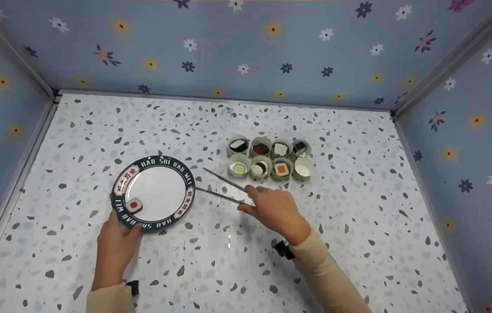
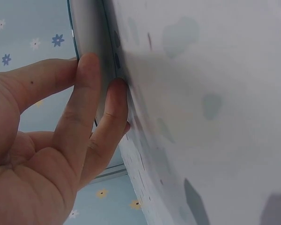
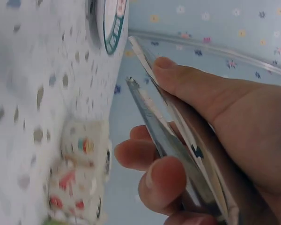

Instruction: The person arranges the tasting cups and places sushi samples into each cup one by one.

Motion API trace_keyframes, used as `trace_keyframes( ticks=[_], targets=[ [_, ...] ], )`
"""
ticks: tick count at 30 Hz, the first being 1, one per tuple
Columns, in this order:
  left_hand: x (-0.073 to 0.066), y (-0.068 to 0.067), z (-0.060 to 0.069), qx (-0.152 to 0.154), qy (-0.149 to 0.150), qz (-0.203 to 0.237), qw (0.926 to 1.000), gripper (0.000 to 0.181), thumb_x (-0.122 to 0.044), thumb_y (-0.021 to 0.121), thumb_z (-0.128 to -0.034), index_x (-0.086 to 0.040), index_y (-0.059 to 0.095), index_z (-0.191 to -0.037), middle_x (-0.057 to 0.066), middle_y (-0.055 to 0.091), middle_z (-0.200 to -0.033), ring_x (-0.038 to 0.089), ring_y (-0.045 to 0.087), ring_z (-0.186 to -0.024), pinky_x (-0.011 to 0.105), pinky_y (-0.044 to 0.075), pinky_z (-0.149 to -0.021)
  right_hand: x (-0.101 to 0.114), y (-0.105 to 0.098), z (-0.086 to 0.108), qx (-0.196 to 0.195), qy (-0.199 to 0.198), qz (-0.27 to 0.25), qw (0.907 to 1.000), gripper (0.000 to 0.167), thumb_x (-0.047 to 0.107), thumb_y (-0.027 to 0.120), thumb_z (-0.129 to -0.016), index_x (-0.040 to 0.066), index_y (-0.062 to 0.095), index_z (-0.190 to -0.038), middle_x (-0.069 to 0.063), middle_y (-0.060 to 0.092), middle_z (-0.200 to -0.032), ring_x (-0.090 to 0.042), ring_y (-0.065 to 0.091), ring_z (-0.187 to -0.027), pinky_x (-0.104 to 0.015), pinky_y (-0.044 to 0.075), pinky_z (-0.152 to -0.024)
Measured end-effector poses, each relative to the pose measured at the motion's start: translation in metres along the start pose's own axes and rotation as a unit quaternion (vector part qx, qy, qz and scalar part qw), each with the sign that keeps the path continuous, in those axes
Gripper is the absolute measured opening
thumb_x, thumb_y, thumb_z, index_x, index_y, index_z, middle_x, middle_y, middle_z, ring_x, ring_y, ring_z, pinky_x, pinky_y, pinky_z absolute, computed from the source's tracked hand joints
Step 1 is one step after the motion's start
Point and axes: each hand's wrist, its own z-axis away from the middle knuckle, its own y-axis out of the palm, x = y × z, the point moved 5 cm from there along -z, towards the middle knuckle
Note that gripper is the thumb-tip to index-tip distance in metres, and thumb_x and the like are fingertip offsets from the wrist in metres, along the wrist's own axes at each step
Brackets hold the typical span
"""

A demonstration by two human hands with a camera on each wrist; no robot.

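My left hand grips the near-left rim of a round plate with a dark green lettered border. In the left wrist view its fingers press against the plate's edge and underside. On the plate, by the left rim, lies a small white toy sushi roll with a red centre. My right hand holds metal tongs, thumb on one arm and fingers round the other. The tongs' arms stand apart, with nothing between their serrated tips. One tip is near the plate's right rim.
Right of the plate, several small paper cups stand in two rows. Most hold small pieces, such as one with an orange square and one with a yellow-green centre. Flowered walls bound the speckled table behind and at both sides.
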Motion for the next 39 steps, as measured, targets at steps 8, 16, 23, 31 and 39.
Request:
trace_keyframes(
  ticks=[8, 16, 23, 31, 39],
  targets=[
    [0.000, 0.002, -0.003, 0.008, -0.007, -0.001, 0.9999, 0.072, -0.014, 0.060, -0.0989, 0.008, 0.019, -0.154, 0.037, 0.041, -0.136, 0.045, 0.052, -0.113, 0.056, 0.041, -0.097, 0.043, 0.021, -0.023, 0.028, -0.042, 0.000, 0.9987, 0.043, 0.057, 0.059, -0.095, 0.018, 0.062, -0.114, 0.003, 0.064, -0.079, -0.017, 0.057, -0.056, -0.035, 0.041, -0.044],
    [0.000, 0.002, -0.002, 0.001, -0.002, -0.008, 1.0000, 0.069, -0.013, 0.062, -0.0982, 0.008, 0.024, -0.152, 0.037, 0.043, -0.133, 0.045, 0.051, -0.112, 0.058, 0.040, -0.096, 0.084, 0.046, -0.038, 0.076, -0.069, -0.040, 0.9939, 0.044, 0.059, 0.055, -0.096, 0.019, 0.065, -0.110, 0.005, 0.066, -0.081, -0.015, 0.056, -0.060, -0.033, 0.043, -0.048],
    [-0.001, 0.001, 0.001, -0.012, 0.003, -0.014, 0.9998, 0.068, -0.012, 0.062, -0.0977, 0.008, 0.025, -0.152, 0.035, 0.046, -0.129, 0.044, 0.055, -0.106, 0.054, 0.045, -0.089, 0.106, 0.059, -0.045, 0.083, -0.082, -0.025, 0.9928, 0.042, 0.058, 0.054, -0.097, 0.021, 0.065, -0.111, 0.007, 0.063, -0.078, -0.012, 0.053, -0.058, -0.031, 0.040, -0.044],
    [0.001, 0.001, 0.000, -0.011, -0.003, -0.011, 0.9999, 0.066, -0.012, 0.062, -0.0978, 0.006, 0.028, -0.151, 0.035, 0.045, -0.132, 0.044, 0.054, -0.109, 0.056, 0.044, -0.090, 0.116, 0.065, -0.050, 0.089, -0.078, -0.028, 0.9926, 0.039, 0.057, 0.054, -0.098, 0.020, 0.063, -0.106, 0.008, 0.060, -0.075, -0.011, 0.050, -0.056, -0.029, 0.039, -0.044],
    [0.000, 0.000, 0.000, -0.015, 0.003, -0.004, 0.9999, 0.065, -0.012, 0.062, -0.0978, 0.005, 0.029, -0.151, 0.036, 0.046, -0.130, 0.045, 0.053, -0.109, 0.057, 0.043, -0.091, 0.122, 0.065, -0.051, 0.065, -0.089, -0.002, 0.9940, 0.038, 0.056, 0.054, -0.098, 0.019, 0.062, -0.099, 0.007, 0.060, -0.072, -0.010, 0.047, -0.052, -0.027, 0.037, -0.042]
  ],
)
